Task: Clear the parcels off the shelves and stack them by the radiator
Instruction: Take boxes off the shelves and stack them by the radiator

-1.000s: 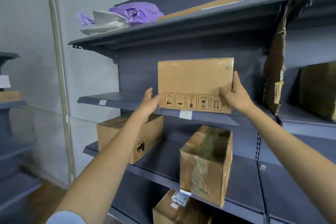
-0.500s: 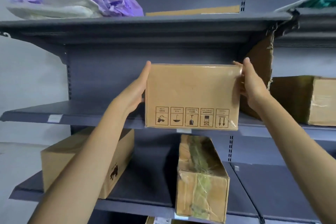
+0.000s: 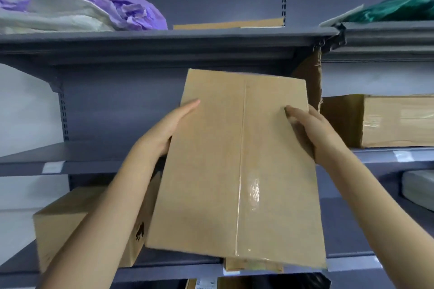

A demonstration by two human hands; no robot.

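Observation:
A flat brown cardboard box (image 3: 237,171) with a taped centre seam is off the shelf and tilted toward me, its broad taped face up. My left hand (image 3: 164,129) grips its left edge, thumb lying on top. My right hand (image 3: 310,131) grips its right edge, thumb on top and fingers hidden underneath. Other parcels stay on the grey shelves: a brown box (image 3: 70,227) on the lower shelf at left, partly behind my left arm, and a taped brown box (image 3: 385,119) on the middle shelf at right.
The top shelf (image 3: 164,40) holds purple and white bags (image 3: 98,12), a flat cardboard piece (image 3: 230,24) and a green bag (image 3: 399,9). Torn cardboard (image 3: 310,82) hangs at the upright. A grey parcel (image 3: 418,185) lies low right. More boxes sit below the held one.
The box has come off the middle shelf toward me and tipped so its taped face shows instead of the printed side. Both hands moved with it, thumbs now on top.

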